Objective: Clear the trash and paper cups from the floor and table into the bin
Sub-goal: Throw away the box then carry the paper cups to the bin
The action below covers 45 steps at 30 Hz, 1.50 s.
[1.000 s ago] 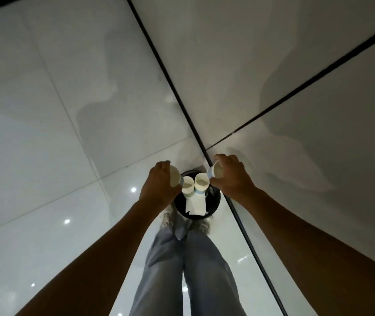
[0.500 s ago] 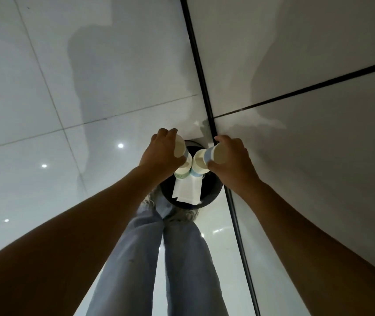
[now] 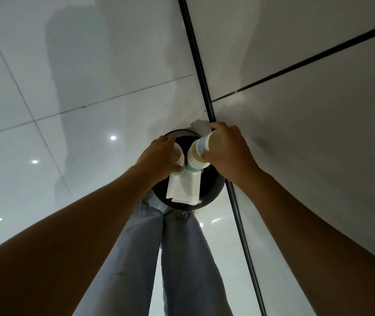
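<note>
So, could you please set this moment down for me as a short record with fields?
left hand: left hand grips green-banded paper cups
right hand: right hand grips blue-banded paper cups
bin: round black bin directly below both hands
in bin: folded white paper
floor: glossy pale floor tiles

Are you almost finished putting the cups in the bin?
Nearly, by the look of it. A folded white paper sheet already lies in the round black bin. The left hand grips pale paper cups and the right hand grips blue-banded paper cups, both right over it. Dropping them is left; the table is out of view.
</note>
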Tool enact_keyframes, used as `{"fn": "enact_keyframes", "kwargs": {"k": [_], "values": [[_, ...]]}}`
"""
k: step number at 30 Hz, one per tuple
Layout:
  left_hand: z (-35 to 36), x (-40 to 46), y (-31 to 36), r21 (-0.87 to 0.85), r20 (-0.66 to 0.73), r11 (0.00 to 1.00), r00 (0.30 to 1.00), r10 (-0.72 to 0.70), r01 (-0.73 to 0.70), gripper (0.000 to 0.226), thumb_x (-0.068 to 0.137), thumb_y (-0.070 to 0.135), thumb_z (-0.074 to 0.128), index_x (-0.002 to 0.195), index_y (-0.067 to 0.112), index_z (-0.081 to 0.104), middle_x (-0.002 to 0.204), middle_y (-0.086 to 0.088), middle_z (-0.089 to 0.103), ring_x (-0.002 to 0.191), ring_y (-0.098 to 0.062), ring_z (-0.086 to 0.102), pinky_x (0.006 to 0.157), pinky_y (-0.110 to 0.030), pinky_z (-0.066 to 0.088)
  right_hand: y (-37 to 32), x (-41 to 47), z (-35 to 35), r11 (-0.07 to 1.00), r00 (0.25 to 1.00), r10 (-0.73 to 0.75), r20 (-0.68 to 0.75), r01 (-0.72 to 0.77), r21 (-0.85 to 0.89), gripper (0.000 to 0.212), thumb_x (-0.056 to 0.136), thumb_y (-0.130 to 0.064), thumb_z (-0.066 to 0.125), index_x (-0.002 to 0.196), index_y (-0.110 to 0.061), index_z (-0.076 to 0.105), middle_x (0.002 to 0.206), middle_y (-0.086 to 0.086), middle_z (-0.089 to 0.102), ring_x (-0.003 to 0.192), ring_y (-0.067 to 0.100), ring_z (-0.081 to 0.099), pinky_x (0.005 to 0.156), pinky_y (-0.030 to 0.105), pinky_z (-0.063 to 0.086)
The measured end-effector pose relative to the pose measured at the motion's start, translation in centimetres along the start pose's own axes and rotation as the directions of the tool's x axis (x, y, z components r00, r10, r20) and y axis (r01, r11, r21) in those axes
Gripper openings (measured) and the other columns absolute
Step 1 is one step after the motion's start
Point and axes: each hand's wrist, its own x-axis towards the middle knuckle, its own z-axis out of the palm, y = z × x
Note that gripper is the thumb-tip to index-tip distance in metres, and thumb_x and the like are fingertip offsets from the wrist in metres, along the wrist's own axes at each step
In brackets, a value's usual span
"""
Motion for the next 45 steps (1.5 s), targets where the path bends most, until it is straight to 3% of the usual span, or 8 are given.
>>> {"fn": "enact_keyframes", "kwargs": {"k": [9,17,21,25,29,37,42,45], "values": [[0.6,-1.1,-1.9,-0.022,-0.110,0.997,0.991,0.073,-0.075,0.096,0.070,0.038,0.081,0.146,0.015,0.028,0.147,-0.005,0.036,0.133,-0.024,0.036,0.102,-0.034,0.037,0.4,1.5,2.8,0.992,0.987,0.005,0.163,0.016,-0.127,0.076,0.079,-0.029,0.075,0.143,-0.022,0.035,0.144,0.009,0.037,0.131,0.029,0.034,0.100,0.037,0.038],[0.1,-3.7,-3.1,-0.031,-0.121,0.999,0.992,0.037,-0.041,0.086,0.079,0.039,0.072,0.147,0.018,0.023,0.149,-0.005,0.036,0.134,-0.023,0.036,0.103,-0.034,0.037,0.0,1.5,4.9,0.964,0.974,0.053,0.220,0.008,-0.266,0.089,0.081,-0.033,0.072,0.151,-0.023,0.017,0.157,0.012,0.013,0.143,0.034,0.011,0.110,0.047,0.027],[-2.5,-6.7,-2.4,-0.042,-0.127,0.999,0.991,-0.032,0.027,0.074,0.087,0.039,0.063,0.147,0.018,0.024,0.151,-0.004,0.033,0.137,-0.023,0.032,0.106,-0.034,0.034,-2.2,-0.7,2.5,0.969,0.986,0.002,0.164,0.039,-0.245,0.087,0.082,-0.027,0.072,0.150,-0.021,0.019,0.156,0.013,0.018,0.143,0.033,0.016,0.112,0.044,0.028],[-6.8,-11.7,-0.6,-0.019,-0.172,0.999,0.984,-0.050,0.047,0.066,0.093,0.036,0.054,0.148,0.015,0.024,0.153,-0.005,0.029,0.141,-0.022,0.027,0.111,-0.033,0.029,-6.3,-4.6,-1.8,0.977,0.987,-0.049,0.155,0.080,-0.200,0.070,0.089,-0.019,0.061,0.149,-0.018,0.025,0.154,0.008,0.027,0.140,0.028,0.025,0.111,0.038,0.028],[-10.9,-17.9,1.5,-0.024,-0.265,0.998,0.962,-0.069,0.065,0.066,0.095,0.035,0.052,0.149,0.015,0.020,0.154,-0.006,0.027,0.141,-0.023,0.026,0.112,-0.034,0.029,-11.9,-9.4,-6.2,0.961,0.973,-0.174,0.153,0.202,-0.190,0.060,0.093,-0.016,0.054,0.147,-0.020,0.029,0.151,0.002,0.033,0.138,0.023,0.030,0.109,0.035,0.031],[-14.5,-32.9,4.8,-0.068,-0.501,0.987,0.850,-0.162,0.148,0.058,0.097,0.038,0.047,0.147,0.017,0.026,0.149,-0.005,0.036,0.136,-0.022,0.035,0.110,-0.032,0.033,-22.9,-20.7,-11.0,0.762,0.841,-0.500,0.207,0.541,-0.357,0.056,0.093,-0.022,0.053,0.145,-0.023,0.031,0.150,0.002,0.031,0.136,0.024,0.028,0.108,0.038,0.036],[-14.6,-44.3,4.9,-0.115,-0.604,0.968,0.758,-0.246,0.222,0.054,0.098,0.036,0.043,0.145,0.014,0.030,0.145,-0.006,0.041,0.133,-0.023,0.037,0.113,-0.031,0.026,-28.6,-29.4,-11.7,0.514,0.702,-0.637,0.319,0.695,-0.503,0.058,0.093,-0.024,0.052,0.146,-0.023,0.028,0.151,0.003,0.029,0.134,0.026,0.029,0.102,0.036,0.037],[-13.8,-51.5,2.9,-0.238,-0.669,0.933,0.651,-0.358,0.269,0.052,0.098,0.036,0.043,0.144,0.013,0.034,0.142,-0.008,0.044,0.129,-0.024,0.041,0.112,-0.032,0.028,-32.8,-34.8,-9.9,0.391,0.627,-0.663,0.409,0.756,-0.525,0.058,0.093,-0.024,0.052,0.146,-0.023,0.028,0.150,0.003,0.029,0.133,0.027,0.030,0.100,0.037,0.040]]}}
